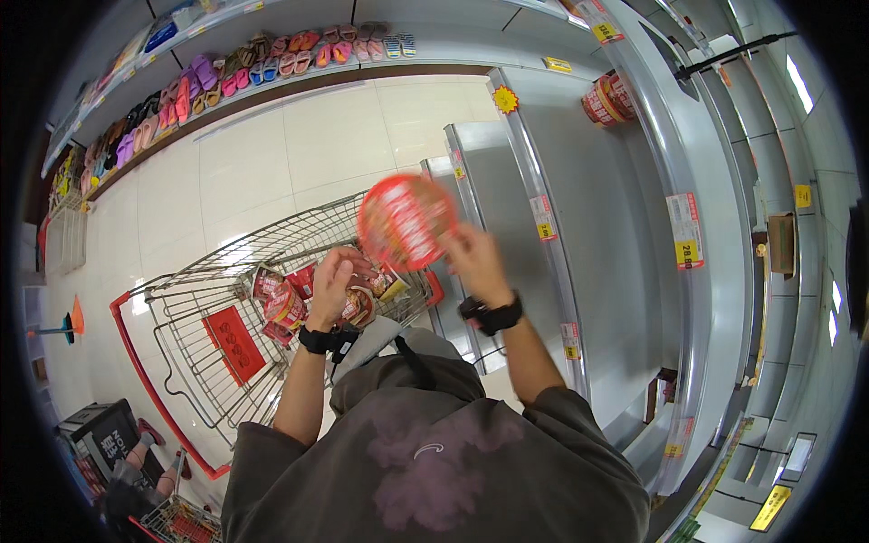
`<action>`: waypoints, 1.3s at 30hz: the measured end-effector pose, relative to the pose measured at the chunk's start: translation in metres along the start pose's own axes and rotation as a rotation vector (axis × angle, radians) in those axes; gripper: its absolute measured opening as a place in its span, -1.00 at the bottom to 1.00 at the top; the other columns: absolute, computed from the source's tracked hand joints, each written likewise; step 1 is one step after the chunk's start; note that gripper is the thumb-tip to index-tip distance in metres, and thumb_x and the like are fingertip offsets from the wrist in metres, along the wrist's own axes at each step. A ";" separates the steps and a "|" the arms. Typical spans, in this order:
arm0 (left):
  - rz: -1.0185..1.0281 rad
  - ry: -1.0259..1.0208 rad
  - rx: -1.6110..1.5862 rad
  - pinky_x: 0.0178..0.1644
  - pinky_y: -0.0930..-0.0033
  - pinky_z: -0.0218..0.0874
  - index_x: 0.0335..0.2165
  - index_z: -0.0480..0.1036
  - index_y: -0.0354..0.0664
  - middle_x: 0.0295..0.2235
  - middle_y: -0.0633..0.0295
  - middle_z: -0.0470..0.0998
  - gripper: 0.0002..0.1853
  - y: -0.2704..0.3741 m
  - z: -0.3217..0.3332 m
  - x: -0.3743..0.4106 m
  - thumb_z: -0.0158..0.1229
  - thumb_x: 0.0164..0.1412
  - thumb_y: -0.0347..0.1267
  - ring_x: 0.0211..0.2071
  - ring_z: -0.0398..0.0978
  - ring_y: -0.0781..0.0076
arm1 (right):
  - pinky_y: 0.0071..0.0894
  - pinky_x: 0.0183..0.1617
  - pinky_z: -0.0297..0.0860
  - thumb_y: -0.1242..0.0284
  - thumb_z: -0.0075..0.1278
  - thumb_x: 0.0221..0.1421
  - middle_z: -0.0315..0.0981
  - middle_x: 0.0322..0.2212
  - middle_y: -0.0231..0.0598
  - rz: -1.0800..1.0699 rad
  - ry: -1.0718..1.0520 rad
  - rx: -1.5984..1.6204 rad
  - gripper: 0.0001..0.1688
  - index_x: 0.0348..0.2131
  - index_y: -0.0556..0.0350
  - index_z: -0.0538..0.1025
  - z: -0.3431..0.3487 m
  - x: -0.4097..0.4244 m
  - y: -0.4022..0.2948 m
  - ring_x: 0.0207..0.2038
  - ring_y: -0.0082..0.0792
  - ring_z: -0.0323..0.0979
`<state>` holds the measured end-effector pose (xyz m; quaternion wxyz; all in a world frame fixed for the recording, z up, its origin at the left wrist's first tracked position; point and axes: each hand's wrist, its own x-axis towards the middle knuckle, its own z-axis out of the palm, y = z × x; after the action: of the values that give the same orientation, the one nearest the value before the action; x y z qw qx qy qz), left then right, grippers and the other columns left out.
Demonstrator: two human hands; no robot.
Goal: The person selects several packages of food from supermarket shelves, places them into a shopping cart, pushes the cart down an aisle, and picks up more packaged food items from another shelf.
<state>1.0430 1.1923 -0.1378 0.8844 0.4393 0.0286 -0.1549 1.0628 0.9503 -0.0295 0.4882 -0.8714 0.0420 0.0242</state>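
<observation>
My right hand grips a red instant-noodle bowl by its edge, lid facing up at me. The bowl is blurred and hangs above the side of a wire shopping cart. Over the cart basket, my left hand has its fingers apart and holds nothing. Below and around it lie several noodle bowls and cups, among them a red bowl and a brown-lidded bowl. My left hand partly covers the pile. Whether its fingertips touch a bowl, I cannot tell.
Grey metal shelves with price tags line my right, with more noodle bowls at the far end. Slippers fill a low shelf ahead. A person's leg and a second cart appear at lower left.
</observation>
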 end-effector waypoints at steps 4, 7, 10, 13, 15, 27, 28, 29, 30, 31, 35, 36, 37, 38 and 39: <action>0.084 0.158 0.508 -0.46 0.58 0.05 -0.44 0.40 -0.25 -0.55 0.45 0.34 -0.76 -0.003 -0.028 0.001 0.03 0.33 -0.34 -0.50 0.21 0.74 | -0.32 -0.50 0.25 0.33 0.01 0.18 0.34 -0.69 -0.20 0.174 -0.240 0.112 -0.66 -0.46 0.32 0.46 0.047 -0.027 0.014 -0.61 -0.45 0.28; -0.023 0.132 0.555 -0.50 0.56 0.04 -0.49 0.33 -0.25 -0.59 0.43 0.31 -0.73 -0.027 -0.061 -0.011 0.06 0.31 -0.32 -0.55 0.22 0.72 | -0.39 -0.48 0.28 0.32 0.01 0.18 0.37 -0.67 -0.22 0.066 -0.280 0.029 -0.66 -0.46 0.30 0.46 0.048 -0.028 0.044 -0.59 -0.49 0.31; 0.062 0.230 0.625 -0.54 0.50 0.10 -0.47 0.35 -0.26 -0.60 0.39 0.34 -0.75 -0.058 -0.101 -0.027 0.06 0.30 -0.33 -0.59 0.25 0.66 | -0.54 -0.49 0.29 0.31 0.00 0.22 0.42 -0.62 -0.34 0.087 -0.191 0.072 -0.70 -0.42 0.23 0.47 0.006 -0.015 0.040 -0.58 -0.58 0.33; -0.022 0.428 0.542 -0.53 0.44 0.23 -0.47 0.36 -0.28 -0.61 0.31 0.40 -0.74 -0.105 -0.163 -0.037 0.05 0.30 -0.33 -0.62 0.35 0.57 | -0.60 -0.45 0.32 0.33 -0.02 0.24 0.45 -0.56 -0.42 0.200 0.021 0.117 -0.78 -0.37 0.13 0.47 -0.071 0.006 0.017 -0.52 -0.61 0.39; -0.118 0.541 0.490 -0.51 0.39 0.31 -0.46 0.38 -0.31 -0.61 0.25 0.45 -0.73 -0.120 -0.187 -0.045 0.05 0.30 -0.33 -0.62 0.42 0.48 | -0.58 -0.44 0.34 0.29 -0.01 0.24 0.44 -0.54 -0.37 0.184 0.145 0.229 -0.74 -0.37 0.12 0.46 -0.125 0.020 0.018 -0.49 -0.58 0.42; -0.621 0.841 0.407 -0.67 0.30 0.38 -0.24 0.40 -0.28 -0.60 0.07 0.54 -0.52 -0.164 -0.251 -0.069 0.00 0.24 -0.02 -0.70 0.51 0.28 | -0.37 -0.46 0.31 0.15 -0.06 0.26 0.48 -0.51 -0.32 0.102 0.421 0.680 -0.66 -0.30 0.05 0.49 -0.416 0.209 0.107 -0.48 -0.39 0.42; -0.618 0.846 0.475 -0.69 0.28 0.37 -0.19 0.38 -0.23 -0.55 0.06 0.55 -0.58 -0.164 -0.248 -0.069 0.05 0.24 -0.07 -0.71 0.50 0.29 | -0.37 -0.46 0.31 0.16 -0.06 0.26 0.48 -0.52 -0.32 0.103 0.433 0.663 -0.67 -0.30 0.05 0.49 -0.422 0.224 0.112 -0.49 -0.39 0.42; -0.555 0.823 0.490 -0.64 0.30 0.40 -0.21 0.41 -0.27 -0.49 0.05 0.58 -0.60 -0.154 -0.236 -0.070 0.09 0.23 -0.12 -0.67 0.53 0.30 | -0.38 -0.46 0.30 0.17 -0.06 0.26 0.48 -0.52 -0.32 0.119 0.469 0.634 -0.67 -0.30 0.05 0.49 -0.432 0.233 0.125 -0.49 -0.40 0.42; -0.537 0.826 0.519 -0.61 0.32 0.40 -0.22 0.42 -0.29 -0.48 0.04 0.58 -0.60 -0.156 -0.238 -0.070 0.09 0.23 -0.12 -0.64 0.54 0.32 | -0.39 -0.47 0.30 0.18 -0.06 0.26 0.48 -0.52 -0.32 0.126 0.489 0.610 -0.68 -0.31 0.05 0.49 -0.432 0.246 0.129 -0.50 -0.40 0.42; -0.519 0.825 0.538 -0.57 0.34 0.41 -0.23 0.44 -0.32 -0.47 0.04 0.58 -0.59 -0.171 -0.246 -0.069 0.10 0.23 -0.13 -0.61 0.56 0.35 | -0.39 -0.47 0.30 0.18 -0.07 0.26 0.47 -0.53 -0.32 0.125 0.503 0.579 -0.68 -0.31 0.05 0.49 -0.431 0.262 0.120 -0.50 -0.40 0.42; -0.588 0.750 0.444 -0.55 0.36 0.41 -0.25 0.46 -0.37 -0.42 0.01 0.59 -0.57 -0.131 -0.204 -0.050 0.12 0.21 -0.13 -0.59 0.57 0.36 | -0.42 -0.49 0.29 0.21 -0.08 0.26 0.46 -0.54 -0.32 0.142 0.611 0.490 -0.70 -0.32 0.06 0.48 -0.436 0.276 0.136 -0.52 -0.42 0.41; -0.543 0.757 0.493 -0.45 0.40 0.41 -0.25 0.47 -0.38 -0.41 0.00 0.59 -0.56 -0.141 -0.211 -0.048 0.14 0.20 -0.13 -0.55 0.57 0.35 | -0.43 -0.49 0.29 0.22 -0.08 0.26 0.46 -0.55 -0.32 0.138 0.636 0.469 -0.71 -0.32 0.06 0.48 -0.440 0.275 0.138 -0.53 -0.42 0.41; -0.479 0.752 0.565 -0.42 0.41 0.40 -0.26 0.47 -0.38 -0.42 0.01 0.59 -0.56 -0.158 -0.225 -0.046 0.15 0.20 -0.13 -0.53 0.57 0.36 | -0.43 -0.50 0.29 0.23 -0.08 0.26 0.46 -0.55 -0.32 0.132 0.651 0.448 -0.71 -0.32 0.06 0.48 -0.437 0.278 0.134 -0.53 -0.42 0.40; -0.415 0.743 0.639 -0.39 0.41 0.39 -0.26 0.47 -0.38 -0.43 0.03 0.59 -0.56 -0.176 -0.240 -0.044 0.15 0.19 -0.13 -0.51 0.56 0.37 | -0.44 -0.50 0.28 0.23 -0.08 0.26 0.46 -0.56 -0.32 0.121 0.666 0.429 -0.72 -0.32 0.06 0.48 -0.432 0.280 0.129 -0.54 -0.43 0.40; -0.390 0.732 0.655 -0.35 0.42 0.36 -0.29 0.48 -0.38 -0.44 0.05 0.58 -0.59 -0.182 -0.243 -0.040 0.15 0.20 -0.16 -0.48 0.55 0.38 | -0.45 -0.51 0.28 0.24 -0.09 0.26 0.46 -0.56 -0.32 0.112 0.688 0.405 -0.72 -0.33 0.06 0.48 -0.425 0.279 0.125 -0.54 -0.43 0.40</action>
<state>0.9713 1.2906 -0.4193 0.5877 0.7045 0.3668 -0.1540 1.3284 0.5085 0.0630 0.6054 -0.7111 0.2543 -0.2514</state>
